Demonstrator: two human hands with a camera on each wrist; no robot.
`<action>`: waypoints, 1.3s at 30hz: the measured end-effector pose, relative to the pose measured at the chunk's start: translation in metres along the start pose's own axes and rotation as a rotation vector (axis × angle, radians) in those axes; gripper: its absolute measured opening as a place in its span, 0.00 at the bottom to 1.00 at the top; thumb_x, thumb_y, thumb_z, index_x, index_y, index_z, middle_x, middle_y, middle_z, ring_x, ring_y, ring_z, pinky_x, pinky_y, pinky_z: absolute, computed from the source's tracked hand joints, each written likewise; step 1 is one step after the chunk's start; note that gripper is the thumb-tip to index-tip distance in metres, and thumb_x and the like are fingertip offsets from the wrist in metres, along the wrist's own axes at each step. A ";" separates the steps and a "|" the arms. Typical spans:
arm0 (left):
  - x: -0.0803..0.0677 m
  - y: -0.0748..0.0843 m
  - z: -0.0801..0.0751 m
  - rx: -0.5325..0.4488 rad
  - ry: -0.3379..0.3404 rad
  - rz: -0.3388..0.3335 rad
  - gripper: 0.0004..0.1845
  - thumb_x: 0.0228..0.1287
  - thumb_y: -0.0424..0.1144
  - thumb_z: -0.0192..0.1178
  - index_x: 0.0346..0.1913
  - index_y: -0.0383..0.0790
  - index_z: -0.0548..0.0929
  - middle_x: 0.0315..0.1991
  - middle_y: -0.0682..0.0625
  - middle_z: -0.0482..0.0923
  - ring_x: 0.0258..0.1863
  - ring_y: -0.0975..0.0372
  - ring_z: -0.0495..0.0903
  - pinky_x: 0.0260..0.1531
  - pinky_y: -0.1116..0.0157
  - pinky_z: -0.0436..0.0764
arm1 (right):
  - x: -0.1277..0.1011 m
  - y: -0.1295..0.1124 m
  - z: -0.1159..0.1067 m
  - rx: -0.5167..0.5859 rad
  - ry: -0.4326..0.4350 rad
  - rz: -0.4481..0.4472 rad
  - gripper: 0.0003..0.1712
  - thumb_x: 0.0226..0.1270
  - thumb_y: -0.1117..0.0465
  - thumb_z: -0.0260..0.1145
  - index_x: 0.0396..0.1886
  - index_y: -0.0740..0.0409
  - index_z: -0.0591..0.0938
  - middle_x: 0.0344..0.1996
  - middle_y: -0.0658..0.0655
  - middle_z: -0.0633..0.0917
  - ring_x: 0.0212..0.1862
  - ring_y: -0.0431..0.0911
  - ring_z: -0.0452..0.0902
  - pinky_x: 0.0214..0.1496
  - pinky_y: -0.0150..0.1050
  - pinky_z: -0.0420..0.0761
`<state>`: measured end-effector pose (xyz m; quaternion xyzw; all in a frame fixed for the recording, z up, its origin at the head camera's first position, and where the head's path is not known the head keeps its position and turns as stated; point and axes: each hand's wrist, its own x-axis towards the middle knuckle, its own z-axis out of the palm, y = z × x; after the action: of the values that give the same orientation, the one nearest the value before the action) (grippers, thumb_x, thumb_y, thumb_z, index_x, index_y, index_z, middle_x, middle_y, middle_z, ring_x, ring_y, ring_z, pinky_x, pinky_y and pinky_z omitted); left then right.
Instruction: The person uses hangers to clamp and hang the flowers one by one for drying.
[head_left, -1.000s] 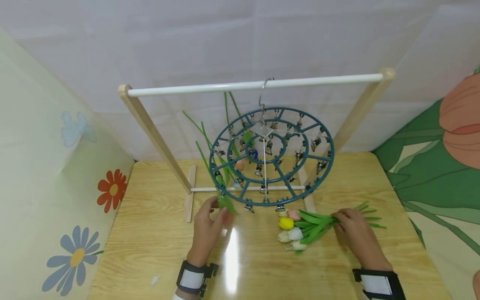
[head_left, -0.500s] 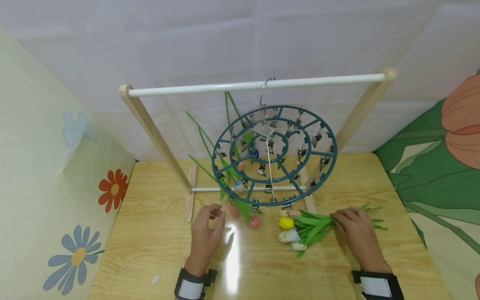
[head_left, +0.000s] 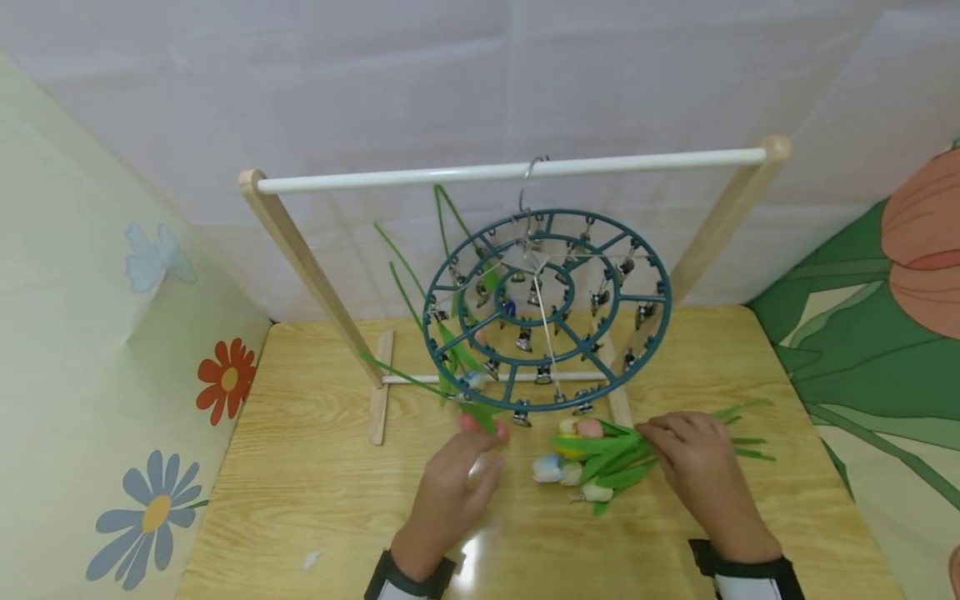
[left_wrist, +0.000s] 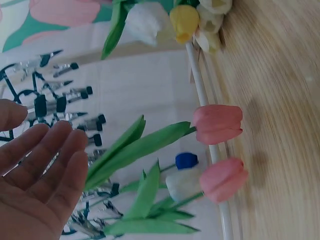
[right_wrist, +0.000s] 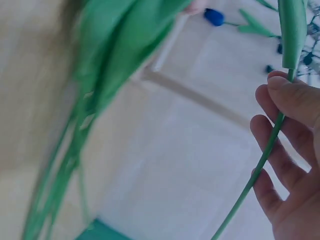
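Observation:
A teal round clip hanger (head_left: 547, 308) hangs by a hook from the white bar (head_left: 510, 171) of a wooden rack. Several fabric tulips hang head-down from clips on its left side, with pink heads (left_wrist: 217, 124) lowest. My left hand (head_left: 468, 467) reaches under those heads with straight fingers (left_wrist: 47, 155) and holds nothing. A bunch of tulips (head_left: 588, 462) lies on the wooden table (head_left: 300, 500). My right hand (head_left: 686, 454) rests on the bunch's stems, and its curled fingers (right_wrist: 280, 150) hold one green stem (right_wrist: 250, 182).
The rack's wooden feet (head_left: 378, 396) and low crossbar (head_left: 420, 379) stand behind the hands. Flower-printed cloth covers the left wall (head_left: 150, 417) and the right side (head_left: 885, 333). A white scrap (head_left: 309, 560) lies near the table's front left.
My left hand has moved right, from the hanger's left edge to under the hanging pink tulips. The right hand and the bunch have shifted left. The hanger has swung a little.

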<state>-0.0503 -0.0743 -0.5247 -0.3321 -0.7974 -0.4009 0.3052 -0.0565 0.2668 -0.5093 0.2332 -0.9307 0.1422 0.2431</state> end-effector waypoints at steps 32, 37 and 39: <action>0.023 0.025 0.034 0.132 -0.384 -0.136 0.11 0.66 0.37 0.69 0.50 0.43 0.88 0.44 0.54 0.90 0.44 0.64 0.88 0.51 0.70 0.87 | 0.046 -0.075 -0.009 0.001 0.048 -0.323 0.20 0.77 0.60 0.52 0.40 0.57 0.91 0.41 0.55 0.91 0.41 0.51 0.81 0.44 0.53 0.80; 0.019 0.022 0.033 0.143 -0.332 -0.120 0.10 0.64 0.34 0.71 0.47 0.42 0.87 0.42 0.53 0.88 0.43 0.64 0.87 0.48 0.71 0.87 | 0.048 -0.085 -0.010 0.135 0.152 -0.408 0.27 0.87 0.61 0.44 0.38 0.57 0.91 0.38 0.54 0.90 0.43 0.51 0.84 0.51 0.50 0.82; 0.018 0.021 0.032 0.156 -0.312 -0.118 0.10 0.63 0.33 0.71 0.47 0.42 0.87 0.42 0.53 0.88 0.42 0.64 0.87 0.47 0.71 0.87 | 0.047 -0.090 -0.011 0.219 0.198 -0.467 0.24 0.85 0.62 0.49 0.37 0.56 0.91 0.37 0.53 0.90 0.42 0.49 0.84 0.48 0.46 0.83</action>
<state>-0.0524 -0.0324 -0.5178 -0.3184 -0.8818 -0.2986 0.1786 -0.0432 0.1771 -0.4617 0.4511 -0.8027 0.2040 0.3324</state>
